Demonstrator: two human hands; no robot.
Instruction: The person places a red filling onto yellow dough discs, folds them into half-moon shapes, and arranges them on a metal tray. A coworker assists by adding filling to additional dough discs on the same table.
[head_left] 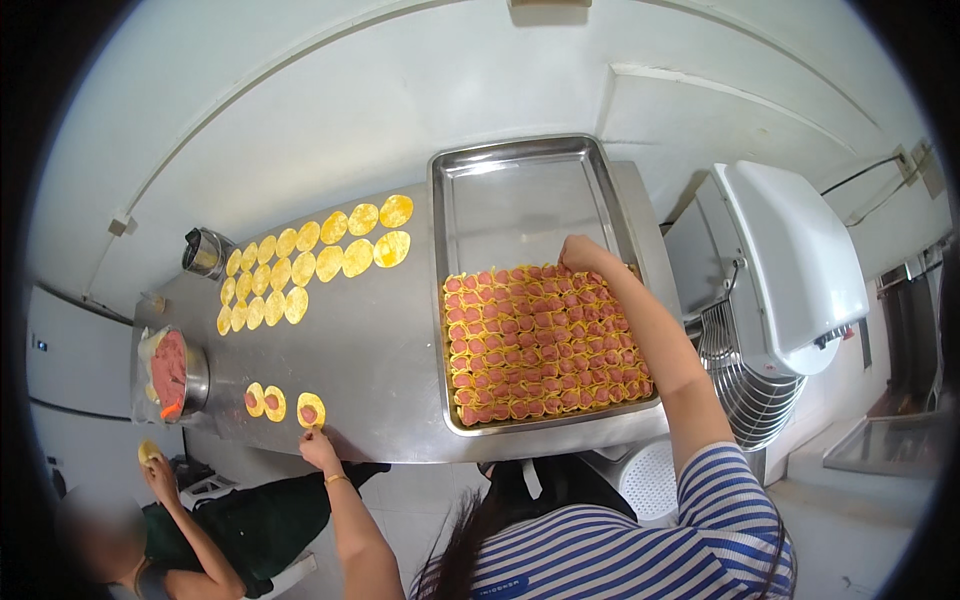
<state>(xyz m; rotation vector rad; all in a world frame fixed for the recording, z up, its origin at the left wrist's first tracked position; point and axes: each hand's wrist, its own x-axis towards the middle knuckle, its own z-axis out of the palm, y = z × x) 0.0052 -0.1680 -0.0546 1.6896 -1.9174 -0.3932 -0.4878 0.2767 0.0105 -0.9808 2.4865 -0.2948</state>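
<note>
My left hand (pixel 318 450) is at the table's near edge, its fingertips closed on the rim of a round yellow wrapper (pixel 318 399) with a dab of pink meat filling in the middle. Over the large metal tray (pixel 520 200), my right hand (pixel 583 252) reaches to the far edge of the packed shaomai-like dumplings (pixel 545 345). Its fingers are bent together and point down; whatever they hold is hidden. The dumplings stand in close rows, pink filling showing inside yellow wrappers, and fill the near part of the tray.
Rows of bare yellow wrappers (pixel 303 268) lie at the back left. Two filled wrappers (pixel 274 403) lie left of my left hand. A steel bowl of pink filling (pixel 172 372) stands by a seated co-worker (pixel 235 530) holding a wrapper. A white mixer (pixel 780 270) stands right.
</note>
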